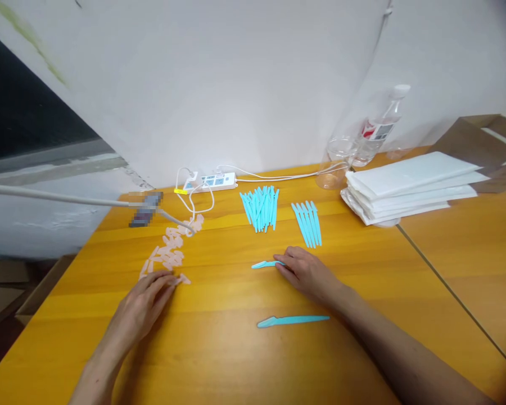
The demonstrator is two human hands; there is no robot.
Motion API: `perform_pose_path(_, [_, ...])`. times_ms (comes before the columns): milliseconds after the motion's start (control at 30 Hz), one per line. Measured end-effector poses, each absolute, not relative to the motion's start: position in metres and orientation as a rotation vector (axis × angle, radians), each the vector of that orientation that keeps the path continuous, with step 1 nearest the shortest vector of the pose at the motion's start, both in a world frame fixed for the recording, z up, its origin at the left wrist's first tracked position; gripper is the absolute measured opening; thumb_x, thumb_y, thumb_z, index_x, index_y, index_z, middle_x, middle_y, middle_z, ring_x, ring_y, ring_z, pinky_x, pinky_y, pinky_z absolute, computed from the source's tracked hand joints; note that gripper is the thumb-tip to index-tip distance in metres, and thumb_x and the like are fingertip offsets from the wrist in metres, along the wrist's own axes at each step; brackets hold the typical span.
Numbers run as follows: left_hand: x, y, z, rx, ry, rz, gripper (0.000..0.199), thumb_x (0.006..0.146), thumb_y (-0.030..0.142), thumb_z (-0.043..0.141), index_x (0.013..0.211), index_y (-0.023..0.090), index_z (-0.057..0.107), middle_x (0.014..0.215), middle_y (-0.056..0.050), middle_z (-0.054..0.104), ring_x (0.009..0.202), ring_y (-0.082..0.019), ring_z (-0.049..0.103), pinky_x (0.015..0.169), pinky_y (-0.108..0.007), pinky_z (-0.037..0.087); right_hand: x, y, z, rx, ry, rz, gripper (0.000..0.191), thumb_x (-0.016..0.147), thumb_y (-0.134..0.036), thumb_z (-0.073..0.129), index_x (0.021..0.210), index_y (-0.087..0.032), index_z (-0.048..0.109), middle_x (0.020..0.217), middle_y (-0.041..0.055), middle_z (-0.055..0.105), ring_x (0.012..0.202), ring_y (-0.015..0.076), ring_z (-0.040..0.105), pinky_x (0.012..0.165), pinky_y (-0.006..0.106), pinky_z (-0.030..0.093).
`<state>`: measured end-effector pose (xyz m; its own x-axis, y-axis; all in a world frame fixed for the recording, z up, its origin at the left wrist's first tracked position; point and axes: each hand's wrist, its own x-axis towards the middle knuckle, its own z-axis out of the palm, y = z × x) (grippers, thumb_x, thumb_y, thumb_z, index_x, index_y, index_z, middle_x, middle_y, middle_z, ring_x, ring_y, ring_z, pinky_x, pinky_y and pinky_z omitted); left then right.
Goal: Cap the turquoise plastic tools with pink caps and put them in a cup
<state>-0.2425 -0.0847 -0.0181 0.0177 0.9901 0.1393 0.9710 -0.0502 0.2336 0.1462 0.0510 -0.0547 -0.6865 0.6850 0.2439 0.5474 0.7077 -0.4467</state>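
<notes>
My right hand pinches the handle end of a turquoise eyebrow razor, its blade end pointing left. At the left, the fingertips of my left hand close on a small pale pink blade cap, with another cap right beside it. Beyond that hand lies a loose heap of similar caps. One more eyebrow razor rests nearer to me. Further back are a jumbled pile of razors and a neat row of several razors.
A white power strip with cables stands against the wall. A white cable crosses near a blurred phone-like object. Back right are a plastic bottle, a clear container, stacked white packets and a cardboard box. A seam runs across the table.
</notes>
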Motion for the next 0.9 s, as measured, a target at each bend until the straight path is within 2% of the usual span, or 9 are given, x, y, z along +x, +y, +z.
perform_pose_path(100, [-0.191, -0.075, -0.014, 1.995, 1.981, 0.655, 0.03, 0.092, 0.041, 0.056, 0.113, 0.025, 0.07, 0.107, -0.004, 0.075, 0.091, -0.018, 0.072, 0.083, -0.028, 0.058, 0.148, 0.052, -0.054, -0.932, -2.521, 0.534, 0.027, 0.1, -0.026, 0.043, 0.099, -0.017, 0.069, 0.083, 0.0075, 0.061, 0.083, 0.0195, 0.058, 0.075, 0.031, 0.044])
perform_pose_path(300, [-0.106, -0.035, -0.023, 2.066, 1.678, 0.784, 0.025, 0.095, 0.029, 0.055, 0.113, 0.026, 0.072, 0.106, -0.005, 0.075, 0.094, -0.018, 0.071, 0.085, -0.028, 0.056, 0.152, 0.053, -0.048, -0.944, -2.496, 0.613, 0.028, 0.101, -0.027, 0.042, 0.102, -0.017, 0.068, 0.083, 0.0069, 0.061, 0.083, 0.0188, 0.058, 0.075, 0.03, 0.045])
perform_pose_path(533, [-0.093, -0.018, -0.028, 2.189, 1.55, 0.75, 0.026, 0.096, 0.024, 0.054, 0.115, 0.023, 0.071, 0.104, -0.007, 0.073, 0.092, -0.016, 0.069, 0.083, -0.026, 0.055, 0.154, 0.055, -0.048, -0.924, -2.51, 0.618, 0.026, 0.101, -0.027, 0.044, 0.106, -0.018, 0.068, 0.086, 0.0071, 0.061, 0.084, 0.0186, 0.058, 0.077, 0.03, 0.045])
perform_pose_path(900, [-0.097, -0.021, -0.023, 2.122, 1.532, 0.767, 0.027, 0.096, 0.027, 0.053, 0.117, 0.026, 0.07, 0.107, -0.007, 0.072, 0.095, -0.018, 0.069, 0.086, -0.029, 0.055, 0.155, 0.055, -0.046, -0.916, -2.527, 0.647, 0.027, 0.101, -0.029, 0.042, 0.105, -0.019, 0.068, 0.085, 0.0063, 0.061, 0.084, 0.018, 0.057, 0.076, 0.029, 0.044])
